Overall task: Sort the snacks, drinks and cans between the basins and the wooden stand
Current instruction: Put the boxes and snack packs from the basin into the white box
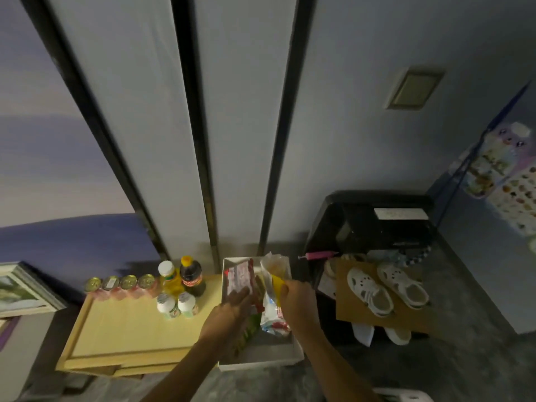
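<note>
A white rectangular basin (261,359) on the floor holds several snack packets. My left hand (232,304) rests on a red-and-white snack packet (239,275) inside it. My right hand (295,295) is shut on a yellow snack packet (277,282) beside a clear bag (274,264). A white-and-blue packet (271,314) lies under it. To the left, the light wooden stand (121,335) carries a row of cans (120,282), a yellow drink bottle (168,275), a dark cola bottle (191,275) and two small white bottles (177,304).
White sandals (385,288) lie on a brown board (374,320) to the right, in front of a black crate (374,224). A framed picture (20,288) leans at the far left. Tall white panels with dark gaps rise behind the basin.
</note>
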### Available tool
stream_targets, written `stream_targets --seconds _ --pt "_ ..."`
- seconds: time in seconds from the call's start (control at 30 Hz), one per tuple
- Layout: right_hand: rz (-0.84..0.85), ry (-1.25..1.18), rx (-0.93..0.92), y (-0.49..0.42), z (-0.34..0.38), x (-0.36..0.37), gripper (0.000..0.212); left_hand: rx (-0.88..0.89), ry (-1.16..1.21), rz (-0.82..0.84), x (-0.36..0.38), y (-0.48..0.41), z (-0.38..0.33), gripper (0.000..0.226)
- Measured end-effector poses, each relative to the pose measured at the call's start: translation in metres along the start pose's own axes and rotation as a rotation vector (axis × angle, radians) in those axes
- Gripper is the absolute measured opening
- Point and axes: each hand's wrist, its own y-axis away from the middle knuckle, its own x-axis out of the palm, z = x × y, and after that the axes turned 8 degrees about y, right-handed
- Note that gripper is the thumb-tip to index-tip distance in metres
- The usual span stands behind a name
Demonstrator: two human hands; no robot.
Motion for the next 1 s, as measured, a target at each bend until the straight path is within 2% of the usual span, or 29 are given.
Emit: stream_targets --seconds 0.1,0.2,0.37,0.47,0.6,0.7,0.83,1.0 --pt "0.072 -0.026 0.014 -0.003 0.004 0.022 0.032 -0.054 -0.025 0.033 0.014 -0.006 0.001 0.063" --pt "0.128 -0.075 0.048 -0.004 0.006 0.035 0.035 -0.095 -0.008 0.033 0.018 -0.012 0.005 0.058" --pt "0.11 -0.066 0.055 -0.013 -0.004 0.041 0.046 -0.09 0.045 -0.013 0.013 -0.014 0.015 0.048" --pt "0.091 0.012 -0.005 -0.014 -0.009 0.033 0.04 -0.104 0.085 -0.012 -0.002 -0.013 0.009 0.049" --pt "0.117 0.004 -0.055 -0.009 -0.007 0.012 0.032 -0.134 0.161 -0.057 -0.033 -0.012 -0.006 0.065" --pt "0.074 -0.017 -0.064 0.005 -0.003 -0.015 0.048 -0.156 0.173 -0.117 -0.062 -0.012 -0.017 0.08" --pt "-0.08 0.065 -0.001 0.029 -0.008 -0.06 0.096 -0.145 0.182 -0.18 -0.097 -0.018 -0.037 0.083" --pt "-0.223 0.099 0.128 0.073 -0.041 -0.112 0.106 -0.024 0.167 -0.102 -0.118 -0.027 -0.083 0.091"
